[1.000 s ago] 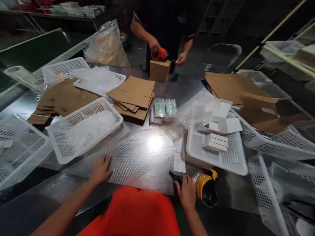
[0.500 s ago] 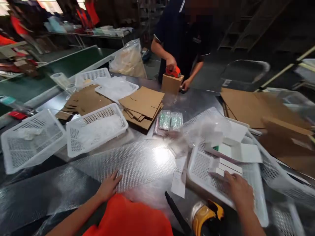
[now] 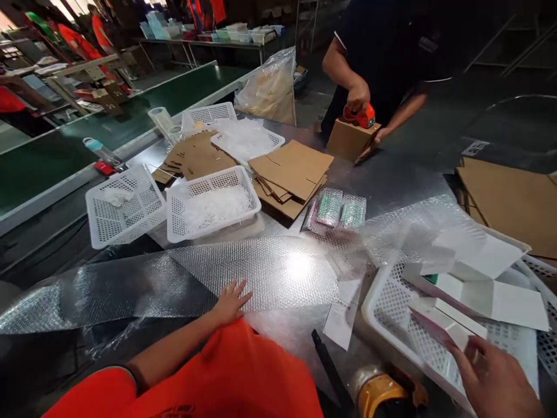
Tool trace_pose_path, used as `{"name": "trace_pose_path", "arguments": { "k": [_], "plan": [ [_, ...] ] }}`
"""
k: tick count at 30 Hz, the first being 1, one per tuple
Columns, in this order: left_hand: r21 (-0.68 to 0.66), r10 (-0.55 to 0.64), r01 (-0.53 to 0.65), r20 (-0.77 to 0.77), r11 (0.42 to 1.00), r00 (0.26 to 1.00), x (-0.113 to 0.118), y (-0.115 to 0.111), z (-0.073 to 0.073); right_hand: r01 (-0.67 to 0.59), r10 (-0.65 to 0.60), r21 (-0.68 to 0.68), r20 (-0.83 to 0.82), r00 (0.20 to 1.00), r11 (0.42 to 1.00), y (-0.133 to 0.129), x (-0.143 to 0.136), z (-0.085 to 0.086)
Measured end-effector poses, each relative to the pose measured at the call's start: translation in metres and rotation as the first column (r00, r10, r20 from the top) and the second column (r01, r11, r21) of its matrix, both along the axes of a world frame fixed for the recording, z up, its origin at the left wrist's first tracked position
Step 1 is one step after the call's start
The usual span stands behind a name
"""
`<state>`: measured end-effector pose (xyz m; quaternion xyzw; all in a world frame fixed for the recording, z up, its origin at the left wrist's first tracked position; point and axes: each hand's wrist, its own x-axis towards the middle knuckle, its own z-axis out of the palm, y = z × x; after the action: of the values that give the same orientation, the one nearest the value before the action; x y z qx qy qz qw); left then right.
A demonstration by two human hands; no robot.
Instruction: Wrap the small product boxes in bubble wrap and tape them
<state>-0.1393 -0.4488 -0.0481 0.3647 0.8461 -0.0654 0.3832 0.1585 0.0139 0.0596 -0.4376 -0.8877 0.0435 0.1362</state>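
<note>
My left hand [image 3: 231, 302] lies flat with spread fingers on the near edge of a long sheet of bubble wrap [image 3: 270, 273]. At the right, my right hand [image 3: 491, 368] grips a small white box [image 3: 450, 322] by its near end, over a white perforated basket [image 3: 391, 296]. Opened white cartons [image 3: 491, 290] lie in the same basket, behind the held box. Wrapped packets with green contents [image 3: 342, 209] rest on the metal table beyond the bubble wrap. White paper [image 3: 342, 319] is between the wrap and the basket.
A tape dispenser [image 3: 380, 395] and a black bar-like tool [image 3: 331, 366] are near my body. Flat cardboard [image 3: 296, 168] and white baskets [image 3: 213, 203] stand further back. Across the table, a person presses an orange tape dispenser [image 3: 360, 115] on a brown box [image 3: 350, 141].
My right hand has closed on a white box and tilted it. The view has swung left. The other person's brown box is now tilted.
</note>
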Motion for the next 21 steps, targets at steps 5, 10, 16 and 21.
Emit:
{"name": "trace_pose_path", "arguments": {
  "k": [5, 10, 16, 21],
  "plan": [
    [0.000, -0.023, 0.023, 0.046, 1.000, 0.999, 0.002, -0.011, 0.001, -0.123, -0.032, -0.451, -0.320, 0.947, 0.884, -0.098, -0.082, 0.014],
    [-0.014, 0.003, -0.002, 0.073, 1.000, 0.997, 0.001, -0.010, 0.003, -0.322, 0.101, -0.816, -0.314, 0.944, 0.481, -0.176, -0.184, -0.064],
    [0.047, 0.057, -0.065, 0.143, 0.997, 0.988, -0.001, -0.010, -0.002, -0.259, 0.211, -0.822, -0.172, 0.962, 0.508, -0.191, -0.211, -0.111],
    [0.022, 0.055, -0.059, 0.132, 0.998, 0.990, 0.001, -0.010, -0.003, -0.183, 0.255, -0.787, -0.034, 0.966, 0.589, -0.183, -0.209, -0.112]
  ]
}}
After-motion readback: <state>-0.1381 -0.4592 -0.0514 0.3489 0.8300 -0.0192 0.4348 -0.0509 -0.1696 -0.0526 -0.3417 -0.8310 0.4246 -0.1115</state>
